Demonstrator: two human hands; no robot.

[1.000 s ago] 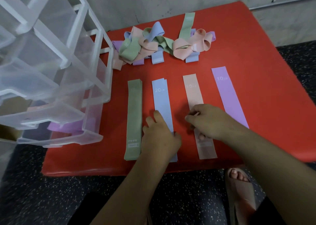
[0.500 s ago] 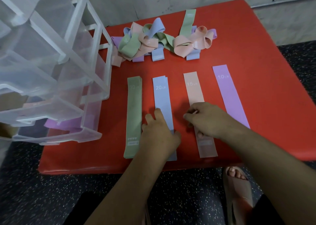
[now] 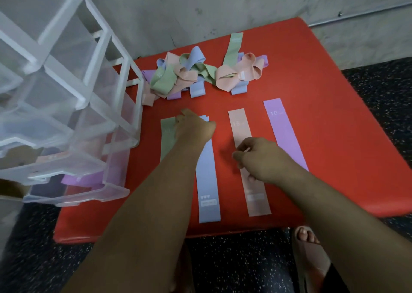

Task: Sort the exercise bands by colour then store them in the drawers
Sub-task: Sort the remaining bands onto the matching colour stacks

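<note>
Risks as we read them:
- Our left hand (image 3: pixel 194 130) sits over the far ends of the green band (image 3: pixel 166 143) and blue band (image 3: pixel 208 181) with its fingers curled. Pinching or just pressing, we cannot tell. The blue band's far end shows offset layers, so a drag there could skew it onto the green one.
- Our right hand (image 3: pixel 265 161) rests mid-length on the pink band (image 3: pixel 239 125), fingers curled and thumb on the strip. We cannot tell whether it actually grips. Its forearm crosses the near end of the purple band (image 3: pixel 283 134), so a careless lift could knock purple out of line.
- The tangled pile (image 3: pixel 189 76) at the far side of the red table (image 3: pixel 334 147) mixes all four colours. Pulling one loop likely drags its neighbours onto the sorted row.

Containers:
- The translucent drawer unit (image 3: pixel 89 96) stands at the left, with the pile's left end beside it.
- The bottom drawer (image 3: pixel 107 190) is pulled out and holds a stored purple band (image 3: pixel 82 179).
- The drawer above shows a pink item (image 3: pixel 52 158), too blurred to name.
- We can make out nothing in the upper drawers.
</note>
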